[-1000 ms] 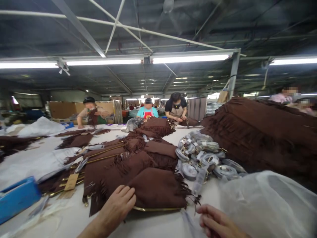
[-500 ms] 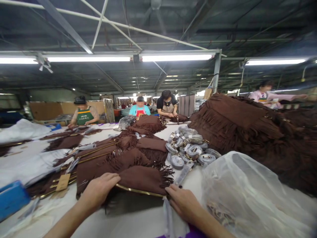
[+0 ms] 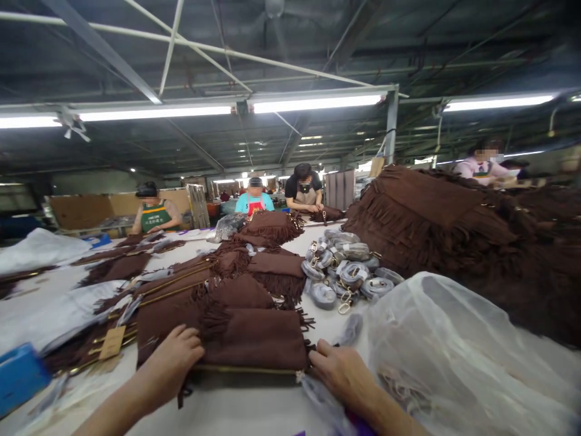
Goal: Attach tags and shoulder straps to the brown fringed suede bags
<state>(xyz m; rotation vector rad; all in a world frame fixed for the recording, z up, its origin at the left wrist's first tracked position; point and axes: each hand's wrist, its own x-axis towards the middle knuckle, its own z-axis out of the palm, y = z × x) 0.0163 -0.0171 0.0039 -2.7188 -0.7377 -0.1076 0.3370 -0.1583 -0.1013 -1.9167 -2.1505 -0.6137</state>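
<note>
A dark brown fringed bag (image 3: 263, 340) lies almost level before me, its gold zipper edge facing me and its fringe showing at both ends. My left hand (image 3: 175, 358) grips the bag's near left corner with curled fingers, the thumb hidden. At the near right corner, my right hand (image 3: 340, 370) pinches the edge beside the zipper end. A clear plastic strip (image 3: 320, 396) hangs from that end, next to my right wrist. More brown fringed bags (image 3: 167, 321) lie behind and to the left, partly under this one.
Plastic-wrapped coiled straps (image 3: 354, 272) are heaped behind my right hand. A translucent plastic bag (image 3: 445, 339) stands at right, before a tall brown fringed pile (image 3: 422, 212). A blue bin (image 3: 22, 378) sits at left, near a cardboard tag (image 3: 112, 343). Several co-workers work across the table.
The bag's zipper edge has come down and levelled out, and its top lies flatter. My left hand has shifted left and lower; my right hand has moved slightly.
</note>
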